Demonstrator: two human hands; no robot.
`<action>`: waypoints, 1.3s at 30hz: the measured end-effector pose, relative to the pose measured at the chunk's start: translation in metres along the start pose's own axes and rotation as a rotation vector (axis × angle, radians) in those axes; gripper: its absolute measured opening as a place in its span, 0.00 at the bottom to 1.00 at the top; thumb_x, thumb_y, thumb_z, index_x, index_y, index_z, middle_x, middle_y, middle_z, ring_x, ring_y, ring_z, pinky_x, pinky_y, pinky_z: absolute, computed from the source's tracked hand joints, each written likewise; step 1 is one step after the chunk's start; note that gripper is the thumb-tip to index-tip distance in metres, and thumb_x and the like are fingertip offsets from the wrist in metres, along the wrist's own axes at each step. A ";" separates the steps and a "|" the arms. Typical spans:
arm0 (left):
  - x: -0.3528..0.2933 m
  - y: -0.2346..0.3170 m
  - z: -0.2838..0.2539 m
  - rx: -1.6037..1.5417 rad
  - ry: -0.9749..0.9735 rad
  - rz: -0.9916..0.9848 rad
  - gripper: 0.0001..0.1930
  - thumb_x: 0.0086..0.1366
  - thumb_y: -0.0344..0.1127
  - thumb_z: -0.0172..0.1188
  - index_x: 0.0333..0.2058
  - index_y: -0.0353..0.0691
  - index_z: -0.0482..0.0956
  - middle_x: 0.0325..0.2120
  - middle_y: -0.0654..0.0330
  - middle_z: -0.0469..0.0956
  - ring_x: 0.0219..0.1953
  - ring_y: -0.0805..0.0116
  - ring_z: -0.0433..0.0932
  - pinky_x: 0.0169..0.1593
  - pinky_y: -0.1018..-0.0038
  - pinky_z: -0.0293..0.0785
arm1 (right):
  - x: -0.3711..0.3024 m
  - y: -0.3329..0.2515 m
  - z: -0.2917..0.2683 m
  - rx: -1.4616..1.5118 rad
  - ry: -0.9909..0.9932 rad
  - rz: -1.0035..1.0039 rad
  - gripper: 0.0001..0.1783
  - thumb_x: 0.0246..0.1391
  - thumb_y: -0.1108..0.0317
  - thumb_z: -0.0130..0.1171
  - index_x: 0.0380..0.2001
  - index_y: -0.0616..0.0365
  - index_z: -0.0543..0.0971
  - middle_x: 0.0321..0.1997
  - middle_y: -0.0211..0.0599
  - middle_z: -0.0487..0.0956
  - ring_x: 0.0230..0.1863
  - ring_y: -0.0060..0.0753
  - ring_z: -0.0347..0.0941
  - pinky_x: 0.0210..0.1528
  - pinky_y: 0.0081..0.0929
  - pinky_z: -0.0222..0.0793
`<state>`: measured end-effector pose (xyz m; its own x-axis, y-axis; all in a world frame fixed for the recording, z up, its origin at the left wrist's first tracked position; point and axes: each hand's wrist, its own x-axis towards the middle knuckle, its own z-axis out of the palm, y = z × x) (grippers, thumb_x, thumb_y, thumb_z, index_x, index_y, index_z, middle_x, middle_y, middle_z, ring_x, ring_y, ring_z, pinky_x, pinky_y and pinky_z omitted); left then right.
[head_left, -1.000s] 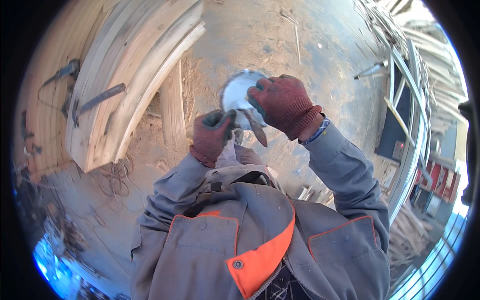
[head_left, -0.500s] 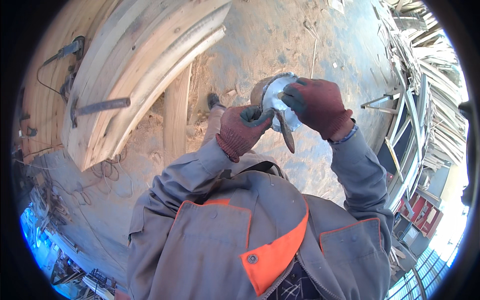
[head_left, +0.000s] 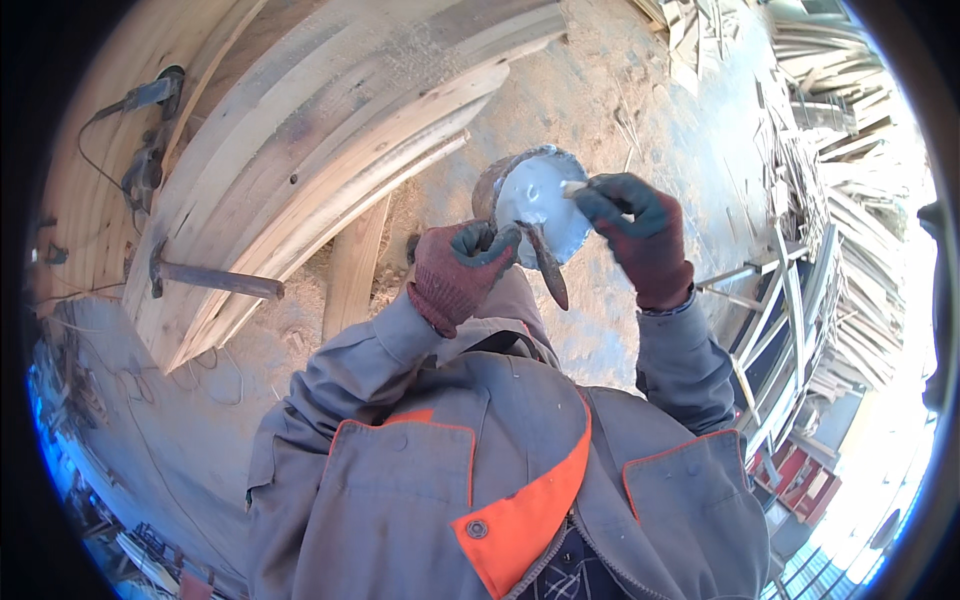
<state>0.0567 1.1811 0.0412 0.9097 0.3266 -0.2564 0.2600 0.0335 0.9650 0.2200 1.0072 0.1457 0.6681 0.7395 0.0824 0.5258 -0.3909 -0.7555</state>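
Observation:
A round pot (head_left: pixel 486 190) with a brown, crusted wall and a ragged rim hangs in front of me, tilted so its inside shows. A smooth white, glue-like paste (head_left: pixel 533 188) coats that inside. My left hand (head_left: pixel 462 272), in a dark red glove with grey-green fingertips, is closed at the pot's near rim. Beside its thumb, a brown, spatula-shaped stick (head_left: pixel 545 268) leans out over the edge. At the pot's right side, my right hand (head_left: pixel 645 235), gloved alike, pinches a small pale piece (head_left: pixel 573 188) like a wood chip, near the paste.
Long curved wooden beams (head_left: pixel 330 170) lie at the left, with a hammer-like clamp bar (head_left: pixel 220 280) jutting from them. A corded power tool (head_left: pixel 150 95) rests farther left. Scrap wood (head_left: pixel 845 220) is heaped at the right beside a metal frame (head_left: pixel 790 310). Sawdust covers the floor (head_left: pixel 580 90).
My right hand has drawn back to the right side of the pot, uncovering the paste. The pot and my left hand sit slightly farther left in the picture, as the whole view has shifted.

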 end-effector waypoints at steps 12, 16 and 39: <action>0.024 0.024 0.012 0.003 0.263 0.006 0.12 0.60 0.41 0.76 0.37 0.40 0.90 0.24 0.54 0.86 0.25 0.66 0.87 0.31 0.69 0.79 | 0.085 0.023 0.014 -0.941 -0.384 -0.346 0.14 0.54 0.57 0.68 0.44 0.41 0.86 0.40 0.32 0.84 0.39 0.41 0.85 0.39 0.42 0.80; 0.031 0.028 0.023 0.028 0.349 0.070 0.12 0.62 0.42 0.74 0.33 0.39 0.89 0.22 0.54 0.85 0.23 0.67 0.83 0.30 0.68 0.77 | 0.100 0.037 0.009 -0.862 -0.423 -0.412 0.13 0.54 0.60 0.67 0.43 0.42 0.87 0.40 0.31 0.84 0.38 0.39 0.84 0.38 0.38 0.81; 0.026 0.029 0.008 0.116 0.333 0.112 0.12 0.58 0.43 0.76 0.35 0.42 0.90 0.24 0.53 0.85 0.26 0.57 0.87 0.32 0.65 0.81 | 0.083 0.019 0.013 -0.712 -0.121 -0.648 0.12 0.54 0.69 0.69 0.43 0.46 0.88 0.42 0.26 0.85 0.39 0.28 0.83 0.33 0.29 0.79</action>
<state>0.0902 1.1830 0.0627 0.7844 0.6123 -0.0990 0.2169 -0.1214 0.9686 0.2786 1.0686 0.1296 0.0992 0.9640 0.2466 0.9950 -0.0991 -0.0132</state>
